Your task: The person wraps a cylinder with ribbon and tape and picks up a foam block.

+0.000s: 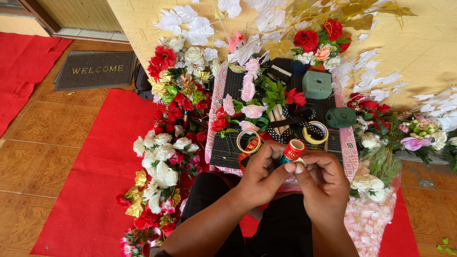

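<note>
A red carpet (90, 190) covers the tiled floor at far left, with a grey doormat (96, 70) beyond it. Next come heaps of artificial flowers (164, 157) in white, red and gold, lying along the left edge of a low table (351, 152) with a pink patterned border and a dark woven top.

On the table, pink fabric roses (251, 110) lie near a gold ribbon spool (249, 141), and a second gold ribbon spool (315, 132) sits further right. Two green floral foam blocks rest toward the back: a squarish one (317, 84) and a rounder, darker one (341, 117).

Just in front of the table's near edge, the left hand (259, 173) and the right hand (321, 183) meet around a small red spool (293, 151) with gold print. The spool's long axis is tilted, its open pale end pointing up and slightly right, away from the person; its lower end is hidden between the fingers. The left hand's fingers are curled closed around the spool's lower body, the thumb reaching across toward the right hand. The right hand's fingertips are pinched together just below and beside the spool, touching it or something fine at its base; which of the two cannot be told.

Further right lie more white and pink flowers (376, 188) and white fabric leaves (381, 78) against the yellow wall (419, 43).
</note>
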